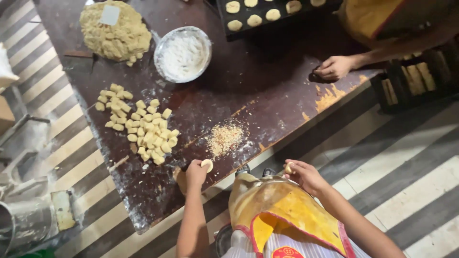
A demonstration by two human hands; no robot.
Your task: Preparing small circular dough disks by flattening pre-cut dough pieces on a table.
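- At the far left, a metal vessel (21, 222) is cut off by the frame edge; what it is cannot be made out.
- On the dark wooden counter (248, 81), a large mound of dough (114, 33) is seen at the top left, with a pale flat scraper-like card (110, 15) lying on it; below it a scatter of small cut dough pieces (141, 126) is spread out, and a metal bowl of flour (182, 53) stands just to the right of the mound.
- A little heap of crumbs or seeds (224, 138) lies near the counter's front edge; which of the two cannot be told.
- A small round dough piece (207, 165) is held in the left hand (196, 174) at the counter's edge, the grip closed narrowly round it between fingertips and thumb.
- A second dough piece (289, 168) is pinched in the right hand (306, 177), off the counter and above the yellow apron (282, 210); most of it is hidden by the fingers.
- The pieces are judged light, soft and easily dented, probably slightly tacky; they would best be taken lightly by the edges or cupped in the palm, since a hard pinch would deform them.
- At the top, a dark baking tray (267, 14) of shaped rounds is cut off by the frame.
- At the right, another person's hand (334, 68) rests on the counter over something dark that is hard to identify.
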